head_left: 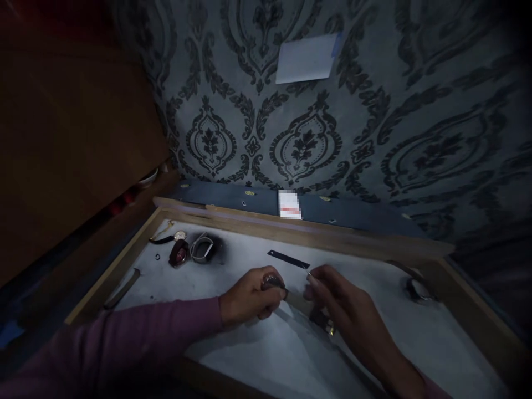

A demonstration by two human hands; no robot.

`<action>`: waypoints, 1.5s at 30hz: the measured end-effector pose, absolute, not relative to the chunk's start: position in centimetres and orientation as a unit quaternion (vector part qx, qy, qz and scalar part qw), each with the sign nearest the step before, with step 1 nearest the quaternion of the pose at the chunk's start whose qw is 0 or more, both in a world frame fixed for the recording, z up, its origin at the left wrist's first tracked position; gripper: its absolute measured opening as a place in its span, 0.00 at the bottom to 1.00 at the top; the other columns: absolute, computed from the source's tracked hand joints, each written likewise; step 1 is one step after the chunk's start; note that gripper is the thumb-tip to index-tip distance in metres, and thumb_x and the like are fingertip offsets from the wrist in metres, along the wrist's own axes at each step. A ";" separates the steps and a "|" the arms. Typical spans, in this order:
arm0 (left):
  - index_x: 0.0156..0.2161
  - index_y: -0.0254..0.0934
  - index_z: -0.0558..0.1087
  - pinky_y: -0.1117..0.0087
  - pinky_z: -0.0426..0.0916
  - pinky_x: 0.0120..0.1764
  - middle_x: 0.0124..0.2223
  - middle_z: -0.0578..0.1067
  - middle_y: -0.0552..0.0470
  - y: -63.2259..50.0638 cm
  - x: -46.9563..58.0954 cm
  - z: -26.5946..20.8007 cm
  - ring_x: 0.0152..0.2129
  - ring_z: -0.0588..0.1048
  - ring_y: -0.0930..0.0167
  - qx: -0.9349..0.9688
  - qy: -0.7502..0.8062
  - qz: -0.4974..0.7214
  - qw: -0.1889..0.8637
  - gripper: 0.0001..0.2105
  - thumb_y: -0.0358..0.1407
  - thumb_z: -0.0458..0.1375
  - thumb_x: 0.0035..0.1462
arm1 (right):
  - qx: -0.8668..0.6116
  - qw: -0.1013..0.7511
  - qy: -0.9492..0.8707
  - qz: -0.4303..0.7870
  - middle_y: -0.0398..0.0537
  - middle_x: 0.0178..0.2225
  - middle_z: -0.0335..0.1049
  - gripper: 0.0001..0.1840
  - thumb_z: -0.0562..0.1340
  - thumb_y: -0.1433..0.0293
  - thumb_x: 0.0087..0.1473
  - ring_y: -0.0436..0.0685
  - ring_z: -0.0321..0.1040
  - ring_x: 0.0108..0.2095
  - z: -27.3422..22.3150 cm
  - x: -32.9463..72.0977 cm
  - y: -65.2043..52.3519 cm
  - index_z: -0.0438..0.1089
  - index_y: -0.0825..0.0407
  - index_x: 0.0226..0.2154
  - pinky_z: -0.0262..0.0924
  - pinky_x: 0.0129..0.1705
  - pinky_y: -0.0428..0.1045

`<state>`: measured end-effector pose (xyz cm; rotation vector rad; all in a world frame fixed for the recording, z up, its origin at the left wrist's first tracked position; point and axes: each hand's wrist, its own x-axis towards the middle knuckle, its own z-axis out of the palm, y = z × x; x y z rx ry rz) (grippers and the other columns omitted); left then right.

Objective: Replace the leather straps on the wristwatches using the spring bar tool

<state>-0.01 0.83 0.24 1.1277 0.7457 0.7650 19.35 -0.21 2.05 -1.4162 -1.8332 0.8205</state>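
a: what's the left hand (249, 296) doing?
b: it rests on the white counter (415, 343) inside the wooden frame (299, 231), fingers curled shut round a watch (272, 281). its pale strap (298, 301) runs out toward 4 o'clock.
a: and the right hand (344, 310)?
b: just beside the watch, at 3 o'clock of it, fingers pinched tight on a thin tool (308, 273) whose tip pokes up above them.
a: anything else about?
b: a dark flat strip (288, 259) lies near, at 12 o'clock of the hands. far off at 10 o'clock sit a reddish watch (178, 255) and a silver-banded one (202, 247), touching or nearly so. another watch (418, 289) lies well apart at 3 o'clock.
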 end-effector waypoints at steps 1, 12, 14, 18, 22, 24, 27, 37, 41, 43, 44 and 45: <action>0.31 0.36 0.63 0.79 0.51 0.15 0.17 0.63 0.63 0.8 0.0 0.1 0.11 0.57 0.81 0.507 0.340 0.339 0.716 0.10 0.39 0.59 0.51 | -0.547 0.331 -0.704 0.309 0.45 0.22 0.70 0.20 0.51 0.52 0.61 0.52 0.66 0.21 2.0 19.5 -0.3 0.64 0.49 0.29 0.61 0.22 0.46; 0.30 0.36 0.63 0.81 0.50 0.13 0.16 0.63 0.63 0.5 0.0 -0.8 0.10 0.58 0.81 0.515 0.361 0.313 0.711 0.08 0.36 0.58 0.50 | -0.503 0.334 -0.730 0.320 0.41 0.18 0.64 0.22 0.50 0.52 0.62 0.51 0.62 0.18 1.2 18.5 -1.5 0.62 0.49 0.25 0.57 0.21 0.45; 0.31 0.36 0.63 0.80 0.50 0.13 0.17 0.63 0.63 0.6 -0.1 -0.9 0.10 0.58 0.81 0.520 0.358 0.309 0.711 0.09 0.38 0.58 0.51 | -0.496 0.340 -0.730 0.325 0.41 0.18 0.64 0.22 0.50 0.52 0.62 0.51 0.62 0.19 1.3 18.3 -1.6 0.62 0.50 0.26 0.57 0.21 0.45; 0.32 0.36 0.63 0.80 0.51 0.14 0.18 0.63 0.63 0.5 -0.1 -1.1 0.11 0.59 0.81 0.524 0.346 0.318 0.710 0.10 0.39 0.59 0.53 | -0.483 0.334 -0.706 0.396 0.45 0.24 0.70 0.19 0.51 0.55 0.63 0.53 0.68 0.23 1.1 18.3 -1.8 0.66 0.52 0.33 0.61 0.25 0.46; 0.32 0.36 0.63 0.80 0.50 0.14 0.18 0.62 0.64 0.5 0.0 -1.2 0.11 0.58 0.81 0.523 0.335 0.321 0.715 0.10 0.39 0.58 0.54 | -0.465 0.325 -0.695 0.441 0.46 0.28 0.72 0.18 0.51 0.58 0.63 0.54 0.72 0.26 0.7 18.4 -1.9 0.68 0.52 0.34 0.64 0.29 0.47; 0.32 0.36 0.63 0.80 0.50 0.14 0.17 0.62 0.64 0.5 0.0 -1.2 0.11 0.57 0.81 0.523 0.335 0.314 0.718 0.10 0.39 0.58 0.53 | -0.472 0.314 -0.702 0.430 0.45 0.24 0.71 0.19 0.50 0.58 0.63 0.54 0.71 0.24 0.5 18.4 -1.9 0.68 0.52 0.31 0.63 0.28 0.47; 0.31 0.36 0.63 0.80 0.51 0.14 0.17 0.62 0.63 0.4 0.1 -1.1 0.11 0.58 0.81 0.531 0.341 0.305 0.713 0.10 0.39 0.58 0.53 | -0.474 0.303 -0.719 0.408 0.45 0.21 0.71 0.21 0.49 0.58 0.64 0.54 0.70 0.23 0.3 18.3 -1.8 0.67 0.52 0.27 0.62 0.27 0.48; 0.32 0.36 0.63 0.80 0.50 0.14 0.17 0.63 0.63 0.6 0.0 -1.3 0.10 0.57 0.81 0.528 0.336 0.308 0.717 0.10 0.40 0.58 0.53 | -0.454 0.293 -0.748 0.384 0.45 0.18 0.70 0.25 0.46 0.56 0.65 0.53 0.68 0.20 -0.1 18.3 -1.7 0.67 0.52 0.27 0.64 0.26 0.48; 0.32 0.36 0.63 0.80 0.50 0.14 0.17 0.61 0.64 0.4 0.0 -1.2 0.10 0.57 0.81 0.528 0.340 0.301 0.718 0.12 0.41 0.58 0.53 | -0.453 0.279 -0.745 0.403 0.45 0.18 0.70 0.25 0.46 0.57 0.66 0.52 0.69 0.21 0.2 18.4 -1.9 0.66 0.52 0.26 0.63 0.26 0.47; 0.32 0.36 0.63 0.80 0.49 0.14 0.17 0.62 0.64 0.4 0.0 -1.1 0.11 0.56 0.81 0.531 0.340 0.300 0.716 0.11 0.41 0.58 0.55 | -0.452 0.272 -0.736 0.424 0.45 0.19 0.71 0.23 0.47 0.58 0.66 0.52 0.69 0.22 0.4 18.4 -1.9 0.67 0.53 0.28 0.62 0.26 0.47; 0.32 0.35 0.63 0.80 0.50 0.14 0.17 0.62 0.64 0.4 0.0 -1.0 0.11 0.57 0.81 0.535 0.337 0.301 0.714 0.11 0.41 0.57 0.55 | -0.453 0.275 -0.729 0.433 0.45 0.19 0.71 0.23 0.48 0.58 0.66 0.51 0.68 0.21 0.4 18.4 -2.0 0.67 0.53 0.28 0.62 0.25 0.46; 0.32 0.35 0.63 0.80 0.50 0.14 0.17 0.61 0.64 0.4 0.0 -1.0 0.11 0.57 0.82 0.537 0.334 0.300 0.714 0.11 0.40 0.57 0.55 | -0.453 0.274 -0.722 0.445 0.45 0.19 0.72 0.22 0.48 0.58 0.66 0.51 0.68 0.21 0.5 18.5 -2.0 0.67 0.53 0.28 0.62 0.25 0.46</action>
